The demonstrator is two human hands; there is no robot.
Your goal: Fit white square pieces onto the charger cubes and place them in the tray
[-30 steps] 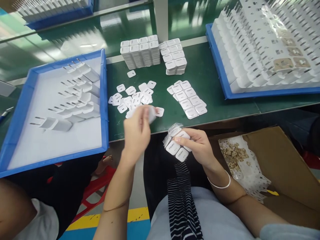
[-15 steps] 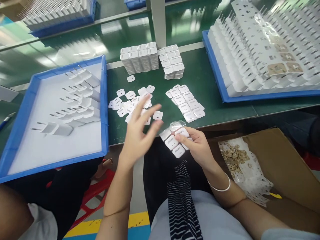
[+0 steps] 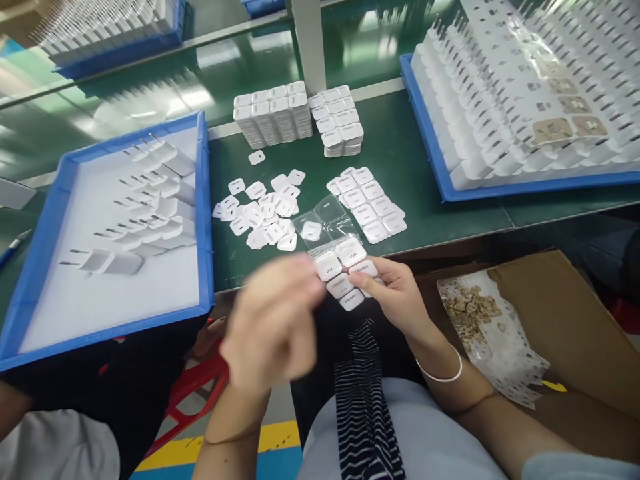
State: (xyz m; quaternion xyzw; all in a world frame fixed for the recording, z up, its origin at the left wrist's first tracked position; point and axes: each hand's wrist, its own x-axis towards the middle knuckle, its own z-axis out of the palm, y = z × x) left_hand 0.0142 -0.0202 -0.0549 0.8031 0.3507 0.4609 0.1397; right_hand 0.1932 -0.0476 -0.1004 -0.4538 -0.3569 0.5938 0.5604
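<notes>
A clear film sheet carrying white square labels was held over the near edge of the green bench, its lower end pinched in the right hand and its upper, already bare pockets lying out over the benchtop. The right hand's fingers were curled under the sheet with the thumb pressed on top of a label, so the grip was closed on it. The left hand was blurred just beside the sheet's left edge, its fingers loosely bent and seeming to touch the nearest label; whether it actually gripped anything could not be told. Just beyond the sheet lay a scatter of loose labels on the bench, and to its right a filled label sheet lay flat. Farther back stood two stacks of label sheets. To the left a blue tray held a few white plug adapters lying in rows, while a second blue tray at the right was packed with them. A cardboard box with used backing sheets sat below the bench at the right.
</notes>
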